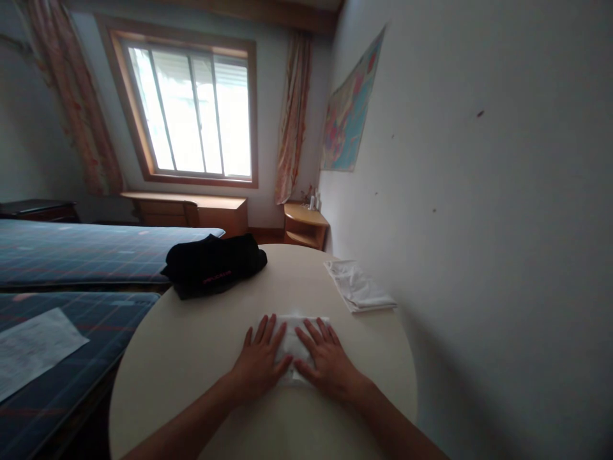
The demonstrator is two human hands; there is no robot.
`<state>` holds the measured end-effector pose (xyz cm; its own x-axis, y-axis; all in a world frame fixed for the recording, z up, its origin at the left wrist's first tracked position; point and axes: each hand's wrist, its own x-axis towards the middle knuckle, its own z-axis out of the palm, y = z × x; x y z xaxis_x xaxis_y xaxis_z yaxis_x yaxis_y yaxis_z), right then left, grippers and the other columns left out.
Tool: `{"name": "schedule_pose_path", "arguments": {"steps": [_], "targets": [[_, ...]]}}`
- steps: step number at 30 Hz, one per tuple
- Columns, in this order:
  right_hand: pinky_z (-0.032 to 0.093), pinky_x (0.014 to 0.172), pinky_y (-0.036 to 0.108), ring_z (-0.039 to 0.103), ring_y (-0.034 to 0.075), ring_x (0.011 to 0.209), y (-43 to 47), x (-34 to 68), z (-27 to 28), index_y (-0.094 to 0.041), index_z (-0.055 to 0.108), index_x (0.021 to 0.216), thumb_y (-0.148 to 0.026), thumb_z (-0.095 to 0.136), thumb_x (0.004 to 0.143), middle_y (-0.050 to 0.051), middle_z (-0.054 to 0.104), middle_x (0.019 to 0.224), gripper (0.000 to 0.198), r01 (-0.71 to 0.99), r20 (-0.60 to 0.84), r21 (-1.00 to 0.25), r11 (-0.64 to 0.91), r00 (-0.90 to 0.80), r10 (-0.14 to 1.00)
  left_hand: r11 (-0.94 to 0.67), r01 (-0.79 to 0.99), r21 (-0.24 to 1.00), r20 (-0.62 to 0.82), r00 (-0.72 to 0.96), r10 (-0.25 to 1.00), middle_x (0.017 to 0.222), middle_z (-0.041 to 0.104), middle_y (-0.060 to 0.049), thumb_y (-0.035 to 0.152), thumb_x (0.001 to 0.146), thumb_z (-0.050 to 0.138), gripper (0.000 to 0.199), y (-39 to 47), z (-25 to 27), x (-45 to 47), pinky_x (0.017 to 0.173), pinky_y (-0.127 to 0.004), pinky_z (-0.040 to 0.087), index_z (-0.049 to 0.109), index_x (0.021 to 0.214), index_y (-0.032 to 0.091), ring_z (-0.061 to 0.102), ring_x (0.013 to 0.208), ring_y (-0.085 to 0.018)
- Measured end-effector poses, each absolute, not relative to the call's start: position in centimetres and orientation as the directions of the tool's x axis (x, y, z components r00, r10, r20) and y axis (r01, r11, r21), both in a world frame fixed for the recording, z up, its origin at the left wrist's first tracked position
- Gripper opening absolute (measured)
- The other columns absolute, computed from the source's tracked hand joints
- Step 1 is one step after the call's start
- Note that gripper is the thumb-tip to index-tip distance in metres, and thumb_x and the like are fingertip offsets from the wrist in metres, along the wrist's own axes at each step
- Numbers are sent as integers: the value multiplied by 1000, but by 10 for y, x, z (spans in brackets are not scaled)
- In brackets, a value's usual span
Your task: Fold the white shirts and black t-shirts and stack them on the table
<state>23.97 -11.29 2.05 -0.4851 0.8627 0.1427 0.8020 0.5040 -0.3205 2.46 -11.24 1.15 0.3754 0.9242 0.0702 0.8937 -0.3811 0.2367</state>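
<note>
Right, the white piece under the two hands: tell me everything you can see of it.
The white piece is small, thin and roughly rectangular, with a fairly straight far edge. It lies flat on the pale round table. The left hand and right hand, fingers spread, rest over its two sides, so only the middle and parts of the edges show. It looks soft and slightly sheer, but whether it is cloth, paper or plastic can't be told.

A flat white item [292,346] is partly covered by the spread left hand [261,360] and right hand [330,364] on a round table [186,364]; a black bundle [214,263] and a white folded piece [361,287] are set farther back.
</note>
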Motion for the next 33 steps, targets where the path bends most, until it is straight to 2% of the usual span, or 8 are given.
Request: {"name": "schedule_pose_path", "arguments": {"steps": [5, 10, 13, 16, 21, 26, 29, 33], "targets": [[15, 116, 56, 28, 33, 142, -103, 225, 44, -28, 51, 139, -61, 45, 92, 9, 42, 151, 58, 839, 162, -266, 474, -446, 880, -346, 912, 220, 190, 308, 932, 151, 42, -11, 41, 98, 37, 47, -93, 26, 20, 115, -49, 26, 49, 140, 22, 33, 142, -29], [10, 118, 51, 18, 28, 147, -90, 207, 41, -27, 32, 151, -61, 31, 97, 7, 28, 159, 63, 835, 113, -268, 481, -469, 876, -258, 934, 249, 212, 207, 955, 137, 57, -16, 28, 95, 43, 45, -65, 21, 12, 110, -41, 35, 53, 135, 11, 50, 128, -27], [9, 118, 52, 18, 30, 147, -93, 205, 30, -28, 29, 152, -62, 30, 96, 7, 26, 159, 65, 869, 64, -261, 420, -418, 906, -310, 903, 298, 257, 237, 937, 129, 61, -14, 28, 92, 48, 39, -60, 12, 6, 108, -40, 37, 59, 126, 13, 53, 122, -27], [13, 117, 53, 26, 32, 144, -102, 206, 28, -28, 32, 151, -63, 31, 95, 8, 32, 157, 66, 889, 59, -261, 378, -376, 925, -385, 835, 395, 345, 253, 904, 121, 65, -11, 28, 90, 52, 32, -61, 5, 3, 107, -40, 37, 63, 118, 16, 55, 117, -26], [30, 107, 50, 49, 32, 127, -95, 211, 47, -22, 46, 143, -62, 36, 93, 14, 54, 140, 64, 915, 27, -291, 280, -285, 958, -429, 599, 677, 360, 239, 902, 114, 66, -8, 26, 87, 51, 29, -62, 4, 3, 98, -37, 45, 60, 113, 18, 59, 107, -22], [45, 87, 35, 63, 28, 105, -63, 228, 67, -20, 65, 121, -63, 51, 85, 11, 69, 117, 57, 814, -100, -478, 329, -422, 901, -340, 384, 859, 286, 192, 939, 101, 67, -3, 36, 86, 54, 31, -67, 17, 11, 78, -31, 52, 58, 114, 22, 64, 87, -18], [45, 71, 26, 65, 22, 87, -53, 238, 72, -18, 68, 107, -59, 56, 84, 7, 72, 100, 48, 709, -154, -613, 349, -540, 827, -292, 263, 920, 251, 178, 952, 94, 67, -3, 42, 85, 57, 35, -67, 22, 17, 66, -27, 53, 57, 113, 22, 65, 83, -19], [45, 71, 25, 63, 20, 87, -50, 252, 72, -18, 65, 107, -51, 61, 83, 6, 70, 100, 42, 656, -148, -684, 320, -554, 819, -302, 218, 928, 267, 178, 947, 107, 68, -7, 45, 88, 54, 37, -56, 16, 20, 76, -32, 56, 55, 116, 21, 67, 94, -21]]}}
